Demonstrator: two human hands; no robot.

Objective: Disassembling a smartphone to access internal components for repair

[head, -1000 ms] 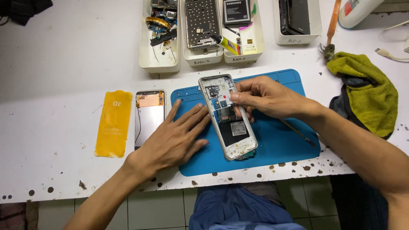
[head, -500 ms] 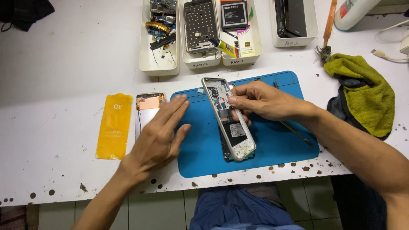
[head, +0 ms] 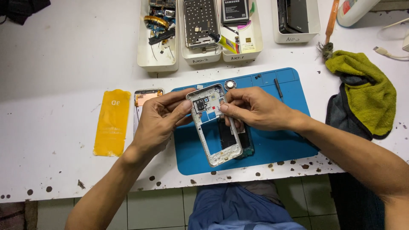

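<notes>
Left hand (head: pixel 155 121) grips the silver phone frame (head: pixel 213 123) by its upper left edge; right hand (head: pixel 255 108) fingers pinch its top right, tilting it clear of the phone body (head: pixel 240 138) beneath; both lie over the blue mat (head: pixel 272 145), apparently to catch small parts.

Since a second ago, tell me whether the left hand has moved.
Yes. The left hand has come off the blue mat, where it lay flat, and now grips the left edge of the phone frame, lifted above the mat.
</notes>
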